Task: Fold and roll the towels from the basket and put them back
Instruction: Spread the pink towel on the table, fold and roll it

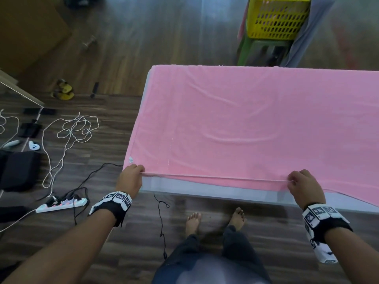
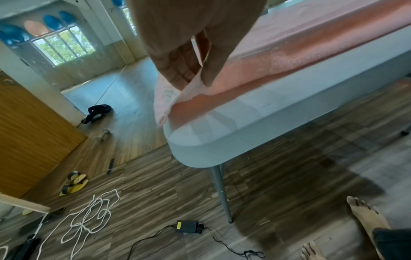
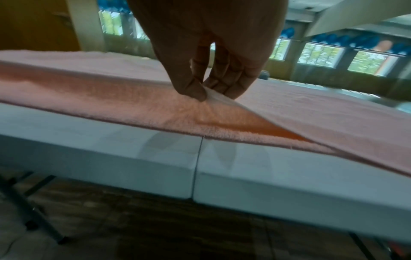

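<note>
Floor: dark wood-look planks; at far left a white power strip with plugs, a looped white cord, black cables and a pair of yellow sandals.
Table: a white folding table with rounded corners, a seam across its middle and grey metal legs, seen in the wrist views.
Left hand: the left hand pinches the near left corner of the towel, thumb on top and fingers curled beneath the cloth.
Towel: a pink terry towel, soft and nubby, lies spread flat over the tabletop with shallow creases; its near edge is drawn taut between the hands, and its right end runs out of the head view.
Right hand: the right hand pinches the same near edge further right, thumb and fingertips closed on a lifted fold.
Basket: a yellow slotted plastic basket stands on a green stool beyond the far right of the table, its top cut off; cloth hangs at its sides.
Room: windows and blue balloons, blurred.
</note>
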Available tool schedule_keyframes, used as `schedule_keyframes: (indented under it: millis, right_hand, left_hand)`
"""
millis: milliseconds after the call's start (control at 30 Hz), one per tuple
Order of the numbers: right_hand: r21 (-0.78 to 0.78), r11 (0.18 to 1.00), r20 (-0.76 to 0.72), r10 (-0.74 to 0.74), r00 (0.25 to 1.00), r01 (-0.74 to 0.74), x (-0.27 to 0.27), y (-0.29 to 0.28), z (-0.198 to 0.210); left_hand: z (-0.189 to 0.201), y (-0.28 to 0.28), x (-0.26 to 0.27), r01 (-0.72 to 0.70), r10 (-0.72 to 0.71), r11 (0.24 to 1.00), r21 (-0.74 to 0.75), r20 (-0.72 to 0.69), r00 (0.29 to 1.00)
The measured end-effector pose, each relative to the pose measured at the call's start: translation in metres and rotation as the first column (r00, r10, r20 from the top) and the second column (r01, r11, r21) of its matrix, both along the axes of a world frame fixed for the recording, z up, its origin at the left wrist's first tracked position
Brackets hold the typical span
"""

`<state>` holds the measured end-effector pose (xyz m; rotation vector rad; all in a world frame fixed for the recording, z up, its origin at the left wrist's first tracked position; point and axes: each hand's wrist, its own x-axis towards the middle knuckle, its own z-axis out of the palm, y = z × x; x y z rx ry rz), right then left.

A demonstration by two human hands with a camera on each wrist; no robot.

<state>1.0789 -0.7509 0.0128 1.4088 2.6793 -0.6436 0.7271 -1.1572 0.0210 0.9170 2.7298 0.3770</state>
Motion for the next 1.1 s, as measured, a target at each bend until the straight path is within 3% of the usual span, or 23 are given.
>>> schedule_keyframes:
  millis: [133, 367, 500, 600, 700, 767, 1000, 1033, 1100]
  right_hand:
    - [0.03, 0.999, -0.106, -0.015, 0.994, 0.018, 0.024, -0.023, 0.0]
    - [0.077, 0.995, -0.143, -0.049, 0.988, 0.061, 0.06, -0.054, -0.003]
    - [0.098, 0.992, -0.117, -0.062, 0.991, 0.073, 0.064, -0.065, -0.004]
    - [0.045, 0.996, -0.013, -0.073, 0.997, 0.073, 0.065, -0.067, -0.013]
    - [-0.178, 0.98, 0.24, -0.046, 0.97, 0.09, 0.066, -0.077, -0.022]
    - [-0.302, 0.942, 0.324, -0.041, 0.945, 0.144, 0.071, -0.094, -0.03]
    - [-0.475, 0.796, 0.363, -0.211, 0.908, 0.375, 0.137, -0.156, -0.059]
    - [-0.486, 0.772, 0.37, -0.243, 0.897, 0.41, 0.15, -0.162, -0.062]
    - [-0.509, 0.723, 0.392, -0.289, 0.873, 0.468, 0.181, -0.167, -0.069]
  left_hand:
    - [0.0, -0.02, 0.01, 0.105, -0.102, 0.987, 0.118, -0.03, 0.994]
    - [-0.002, -0.048, 0.016, 0.284, -0.282, 0.951, 0.123, -0.035, 0.959]
    - [-0.005, -0.053, 0.019, 0.282, -0.285, 0.957, 0.069, 0.044, 0.957]
    - [-0.013, -0.051, 0.017, 0.252, -0.231, 0.963, -0.099, 0.186, 0.955]
    - [-0.022, -0.045, 0.021, 0.32, -0.169, 0.869, -0.377, 0.383, 0.908]
    - [-0.025, -0.038, 0.032, 0.358, -0.114, 0.787, -0.502, 0.452, 0.885]
    - [-0.029, -0.002, 0.11, 0.517, -0.175, 0.673, -0.53, 0.564, 0.807]
    - [-0.029, 0.006, 0.123, 0.516, -0.134, 0.663, -0.542, 0.593, 0.794]
    - [-0.036, 0.018, 0.144, 0.578, -0.196, 0.618, -0.534, 0.607, 0.77]
